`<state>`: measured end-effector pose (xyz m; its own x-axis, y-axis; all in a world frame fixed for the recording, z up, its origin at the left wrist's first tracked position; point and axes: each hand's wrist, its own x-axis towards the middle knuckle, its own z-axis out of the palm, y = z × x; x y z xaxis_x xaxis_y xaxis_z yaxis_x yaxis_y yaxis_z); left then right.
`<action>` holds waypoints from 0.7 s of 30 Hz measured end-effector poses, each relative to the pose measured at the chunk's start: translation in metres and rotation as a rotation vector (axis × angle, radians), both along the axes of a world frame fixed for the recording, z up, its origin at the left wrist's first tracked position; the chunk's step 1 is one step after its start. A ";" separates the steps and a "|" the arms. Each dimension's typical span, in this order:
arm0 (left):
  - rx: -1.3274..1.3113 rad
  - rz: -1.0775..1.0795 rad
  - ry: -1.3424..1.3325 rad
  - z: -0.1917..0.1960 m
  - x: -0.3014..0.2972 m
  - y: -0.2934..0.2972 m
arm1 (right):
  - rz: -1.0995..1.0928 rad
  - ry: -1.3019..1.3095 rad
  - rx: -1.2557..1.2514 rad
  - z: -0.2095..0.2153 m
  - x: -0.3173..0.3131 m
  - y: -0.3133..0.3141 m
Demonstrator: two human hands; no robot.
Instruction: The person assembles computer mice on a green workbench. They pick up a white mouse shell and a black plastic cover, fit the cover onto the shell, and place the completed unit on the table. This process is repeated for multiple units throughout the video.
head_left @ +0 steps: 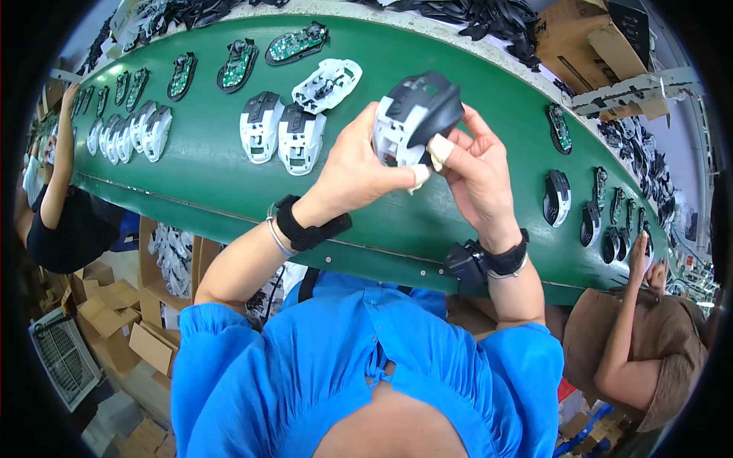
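Above the green work surface [397, 221], my two hands hold a black-and-white computer mouse shell [420, 107] between them. My left hand [355, 164] grips its white side, with the thumb along the lower edge. On the opposite side my right hand [481, 172] pinches the black part, its thumb in a pale finger cover. Left of the shell lie two white shells with dark tops [261, 130] and a white shell turned inside up [328, 85]. Farther back rest mouse bases with green circuit boards [298, 46]. The mouse's underside is hidden.
More white shells [156, 133] stand in a row at the left. A mouse shell [557, 198] and a circuit-board base [560, 128] lie at the right. Co-workers' arms [61, 164] [622, 336] reach in at both ends. Black parts [489, 19] and a cardboard box [584, 53] line the far edge.
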<state>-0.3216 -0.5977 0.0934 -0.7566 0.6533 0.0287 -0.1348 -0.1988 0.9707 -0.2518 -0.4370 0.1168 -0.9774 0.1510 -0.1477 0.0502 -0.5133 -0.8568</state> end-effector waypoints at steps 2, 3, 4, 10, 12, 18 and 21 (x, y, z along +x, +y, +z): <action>-0.108 -0.107 0.187 0.000 -0.009 -0.014 | 0.084 -0.003 0.023 0.009 0.006 0.004; -0.159 -0.174 0.362 0.008 -0.006 -0.025 | 0.125 -0.061 0.027 0.021 0.013 0.008; -0.188 -0.284 0.385 0.019 -0.001 -0.037 | 0.205 -0.039 0.142 0.024 0.021 0.015; -0.265 -0.367 0.421 0.048 0.046 -0.067 | 0.456 0.273 0.905 0.066 0.051 -0.008; -0.185 -0.316 0.591 0.056 0.059 -0.075 | 0.471 0.384 0.815 0.065 0.062 -0.015; -0.156 -0.261 0.058 0.009 0.002 -0.052 | 0.296 0.389 1.187 0.051 -0.006 -0.002; 0.469 -0.274 -0.862 -0.016 -0.027 -0.042 | 0.168 0.753 1.516 0.044 -0.035 0.000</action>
